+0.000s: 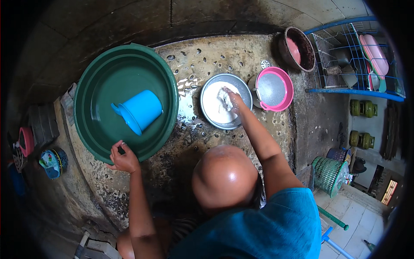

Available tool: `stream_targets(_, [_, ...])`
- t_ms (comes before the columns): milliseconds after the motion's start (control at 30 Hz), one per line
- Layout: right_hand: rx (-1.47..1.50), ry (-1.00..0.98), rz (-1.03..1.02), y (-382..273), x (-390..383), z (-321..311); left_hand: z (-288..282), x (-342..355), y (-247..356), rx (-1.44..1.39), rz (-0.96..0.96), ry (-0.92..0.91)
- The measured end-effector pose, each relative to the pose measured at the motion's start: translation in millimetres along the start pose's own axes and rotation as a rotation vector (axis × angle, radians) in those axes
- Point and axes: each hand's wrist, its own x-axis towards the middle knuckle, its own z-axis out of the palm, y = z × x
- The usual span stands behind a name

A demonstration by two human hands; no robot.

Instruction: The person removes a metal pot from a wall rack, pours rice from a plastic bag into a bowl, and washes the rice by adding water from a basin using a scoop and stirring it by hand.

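Note:
My right hand [233, 98] is down in a grey metal bowl [248, 93], its fingers curled into wet white grains [213, 101] that look like rice in cloudy water. White clumps cover part of those fingers. At the near edge of a large green basin [84, 125], my left hand [123, 159] is curled over the rim. A blue dipper [144, 110] lies tilted in the basin's water. Right of the bowl stands a pot with a pink-rimmed strainer [288, 88] on top; neither hand touches it.
A brown-rimmed bucket [308, 56] tilts beside the wall. Farther right are a blue wire dish rack [345, 91], green gas cylinders [363, 108] and a green plastic basket [324, 175]. My bent knee [224, 177] comes up between my arms above the wet, rough floor [187, 71].

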Motion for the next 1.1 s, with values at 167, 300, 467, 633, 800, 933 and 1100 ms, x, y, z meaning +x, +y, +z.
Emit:
stream_targets(167, [-0.417,0.187,-0.139,-53,-78,27,-1,-1,2,-0.008,0.005,-0.011])
stream_targets(300, [-0.387,0.080,-0.154,-60,-82,18,-2,0,3,-0.001,0.005,0.003])
stream_targets(467, [-0.419,0.097,-0.214,-66,-88,7,-1,0,5,-0.004,0.000,0.012])
stream_targets(633, [-0.402,0.096,-0.241,-75,-98,8,-1,0,3,0.001,-0.002,0.006])
stream_targets(800, [-0.392,0.079,-0.305,-81,-102,8,-1,0,2,-0.001,0.018,0.013])
stream_targets(933, [-0.409,0.089,-0.442,-73,-87,1,0,0,2,-0.001,0.017,0.020])
stream_targets(1100, [-0.570,0.232,-0.572,-43,-54,-19,2,-2,6,-0.037,0.020,0.016])
